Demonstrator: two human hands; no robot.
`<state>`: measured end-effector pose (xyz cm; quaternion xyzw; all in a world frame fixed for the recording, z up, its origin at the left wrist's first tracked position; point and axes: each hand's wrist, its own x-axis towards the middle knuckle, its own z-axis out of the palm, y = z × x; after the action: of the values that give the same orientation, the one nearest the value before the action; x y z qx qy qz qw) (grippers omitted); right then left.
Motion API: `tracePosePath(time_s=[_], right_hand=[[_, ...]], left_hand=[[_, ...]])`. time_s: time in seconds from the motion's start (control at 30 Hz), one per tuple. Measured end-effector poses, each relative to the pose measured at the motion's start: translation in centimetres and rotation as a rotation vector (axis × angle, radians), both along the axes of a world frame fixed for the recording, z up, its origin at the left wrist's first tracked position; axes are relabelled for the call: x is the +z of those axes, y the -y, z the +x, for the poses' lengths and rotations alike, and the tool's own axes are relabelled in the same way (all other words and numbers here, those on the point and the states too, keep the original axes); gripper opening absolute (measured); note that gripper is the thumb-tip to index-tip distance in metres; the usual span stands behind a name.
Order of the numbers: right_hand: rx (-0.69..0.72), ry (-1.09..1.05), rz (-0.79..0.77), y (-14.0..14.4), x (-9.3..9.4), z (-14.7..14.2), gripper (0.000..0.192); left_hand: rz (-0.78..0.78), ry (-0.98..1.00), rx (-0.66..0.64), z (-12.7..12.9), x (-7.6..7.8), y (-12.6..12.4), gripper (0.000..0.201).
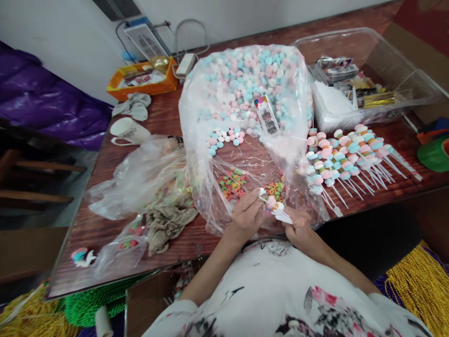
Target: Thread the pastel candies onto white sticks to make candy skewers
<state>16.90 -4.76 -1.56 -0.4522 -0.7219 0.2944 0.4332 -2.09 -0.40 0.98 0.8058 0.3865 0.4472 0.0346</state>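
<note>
In front of my body, my left hand [247, 213] is closed, its thumb and fingertips pinching a small white marshmallow [262, 191] at the tip of a thin white stick. My right hand [298, 223] is closed around several white sticks [282, 216], with pink and white marshmallows [271, 201] on the stick end towards my left hand. Both hands are over the open mouth of a large clear plastic bag [196, 154]. Small coloured rings [232, 186] lie in piles near my fingers. Pastel marshmallows [242, 75] fill the far part of the bag.
To the right lie several finished-looking marshmallow skewers [336, 154], below a clear plastic tub [410, 93] of packets. On the left are a white mug [130, 131], a crumpled cloth [167, 227] and another plastic bag [140, 178]. An orange tray [119, 91] stands behind.
</note>
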Motion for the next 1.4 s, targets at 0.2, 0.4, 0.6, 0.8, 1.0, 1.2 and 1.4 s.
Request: tracePosePath(time_s=[0.2,0.4,0.6,0.8,1.0,1.2,1.4], right_hand=[[-0.042,-0.012,0.002,-0.6,0.2,0.5,0.024],[-0.089,0.016,0.04,-0.7,-0.4,0.9,0.028],[-0.063,0.035,0.031,-0.8,-0.3,-0.3,0.033],[-0.364,0.235,0.103,-2.9,2.7,4.4,0.039],[-0.761,0.649,0.0,-9.1,5.0,12.5,0.027],[-0.994,0.267,0.33,-8.9,5.7,13.8,0.024],[-0.803,-0.433,0.193,-2.5,6.4,6.2,0.025]], left_hand=[[-0.458,0.579,-0.022,1.6,0.8,0.3,0.039],[-0.757,0.69,-0.006,1.7,1.2,-0.7,0.032],[-0.555,0.451,0.029,1.7,-0.8,-1.2,0.025],[-0.657,0.63,-0.026,0.8,0.3,-1.6,0.042],[-0.643,0.478,0.035,-1.9,1.2,-1.1,0.029],[-0.45,0.271,-0.047,-3.5,-0.5,-0.2,0.032],[-0.36,0.235,-0.037,-3.8,-0.4,-0.1,0.022]])
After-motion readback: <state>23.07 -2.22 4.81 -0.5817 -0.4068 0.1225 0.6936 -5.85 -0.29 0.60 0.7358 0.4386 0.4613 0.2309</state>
